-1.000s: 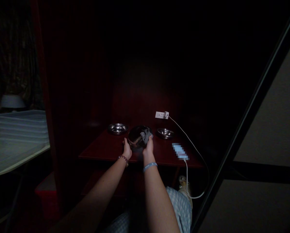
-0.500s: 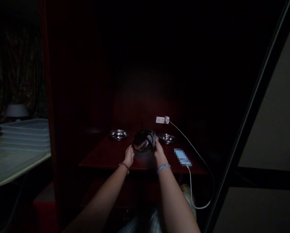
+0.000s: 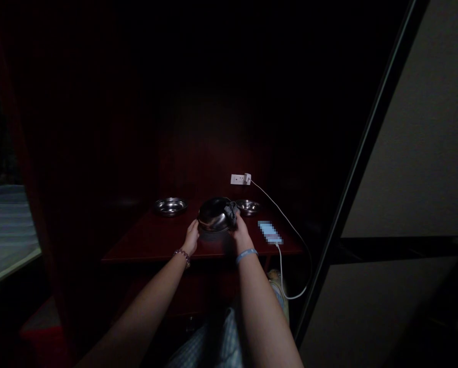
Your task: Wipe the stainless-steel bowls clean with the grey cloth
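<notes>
Reddish desktop bears two bowls — hands hold another bowl.

And here's the metal bowl, round and glossy, mostly dark, a bright gleam streaking its near side! It's gripped at its left edge by the left hand, over the reddish desk; which way its mouth faces is too dim to call. And the cloth: grey, crumpled, bunched in the right hand, right against the bowl's right side!
</notes>
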Demonstrator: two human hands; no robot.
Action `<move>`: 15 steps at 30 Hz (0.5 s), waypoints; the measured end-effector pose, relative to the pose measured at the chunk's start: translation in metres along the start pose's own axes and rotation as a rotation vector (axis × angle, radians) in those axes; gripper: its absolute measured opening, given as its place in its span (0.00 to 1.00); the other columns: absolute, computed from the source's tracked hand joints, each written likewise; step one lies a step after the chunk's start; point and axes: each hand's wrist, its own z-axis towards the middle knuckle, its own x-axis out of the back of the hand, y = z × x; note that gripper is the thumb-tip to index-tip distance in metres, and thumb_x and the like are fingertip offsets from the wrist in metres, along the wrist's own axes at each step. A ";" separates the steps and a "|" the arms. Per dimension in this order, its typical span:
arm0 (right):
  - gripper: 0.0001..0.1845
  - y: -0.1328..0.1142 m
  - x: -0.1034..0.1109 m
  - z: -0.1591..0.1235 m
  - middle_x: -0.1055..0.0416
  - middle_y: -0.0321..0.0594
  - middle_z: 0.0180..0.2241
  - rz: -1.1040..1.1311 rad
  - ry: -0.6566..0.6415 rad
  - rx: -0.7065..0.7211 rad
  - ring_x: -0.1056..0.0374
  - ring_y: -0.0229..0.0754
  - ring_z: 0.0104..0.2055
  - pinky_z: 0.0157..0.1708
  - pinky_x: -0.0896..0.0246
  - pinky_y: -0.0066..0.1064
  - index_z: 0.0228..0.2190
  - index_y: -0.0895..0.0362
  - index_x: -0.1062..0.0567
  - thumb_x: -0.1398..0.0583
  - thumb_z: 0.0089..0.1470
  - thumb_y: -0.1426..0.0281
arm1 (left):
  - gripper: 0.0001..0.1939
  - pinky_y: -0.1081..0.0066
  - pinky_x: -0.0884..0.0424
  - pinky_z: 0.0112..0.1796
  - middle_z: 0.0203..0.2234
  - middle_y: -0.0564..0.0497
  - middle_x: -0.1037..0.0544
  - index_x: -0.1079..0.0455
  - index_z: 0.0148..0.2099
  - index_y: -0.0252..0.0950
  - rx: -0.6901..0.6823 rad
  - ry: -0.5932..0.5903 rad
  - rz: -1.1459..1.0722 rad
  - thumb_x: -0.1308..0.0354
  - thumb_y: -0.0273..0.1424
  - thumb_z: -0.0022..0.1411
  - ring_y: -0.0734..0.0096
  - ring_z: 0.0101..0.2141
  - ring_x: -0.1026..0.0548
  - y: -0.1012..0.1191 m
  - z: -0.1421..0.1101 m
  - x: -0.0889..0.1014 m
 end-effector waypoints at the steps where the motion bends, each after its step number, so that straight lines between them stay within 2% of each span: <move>1: 0.25 0.003 0.001 0.001 0.24 0.53 0.57 -0.009 -0.003 0.006 0.23 0.49 0.53 0.48 0.22 0.43 0.56 0.58 0.26 0.51 0.71 0.57 | 0.05 0.70 0.29 0.46 0.41 0.46 0.16 0.22 0.43 0.36 -0.004 0.010 -0.015 0.39 0.29 0.68 0.69 0.40 0.20 0.000 0.001 0.000; 6: 0.18 0.013 0.009 0.012 0.22 0.55 0.52 -0.102 0.013 -0.015 0.23 0.50 0.52 0.48 0.23 0.45 0.51 0.59 0.22 0.43 0.66 0.63 | 0.06 0.63 0.29 0.56 0.43 0.44 0.16 0.22 0.43 0.36 -0.045 0.062 -0.123 0.37 0.32 0.67 0.65 0.49 0.20 -0.003 0.009 0.001; 10: 0.16 0.016 0.015 0.019 0.21 0.56 0.49 -0.155 0.025 -0.056 0.23 0.52 0.51 0.47 0.23 0.48 0.49 0.60 0.22 0.40 0.62 0.65 | 0.06 0.61 0.31 0.60 0.47 0.42 0.16 0.22 0.43 0.37 -0.061 0.104 -0.153 0.39 0.32 0.68 0.63 0.54 0.21 -0.005 0.012 0.001; 13: 0.14 0.019 0.017 0.018 0.20 0.55 0.46 -0.158 -0.015 -0.079 0.23 0.51 0.51 0.49 0.23 0.47 0.47 0.60 0.22 0.40 0.63 0.67 | 0.07 0.61 0.32 0.61 0.51 0.41 0.17 0.22 0.44 0.38 -0.079 0.119 -0.180 0.40 0.32 0.69 0.63 0.57 0.22 -0.007 0.013 0.001; 15: 0.14 0.021 0.017 0.017 0.20 0.54 0.45 -0.152 -0.074 -0.043 0.23 0.52 0.52 0.49 0.23 0.48 0.46 0.59 0.21 0.40 0.63 0.66 | 0.07 0.61 0.32 0.62 0.52 0.42 0.17 0.22 0.44 0.38 -0.079 0.126 -0.204 0.41 0.31 0.69 0.64 0.57 0.22 -0.008 0.015 0.002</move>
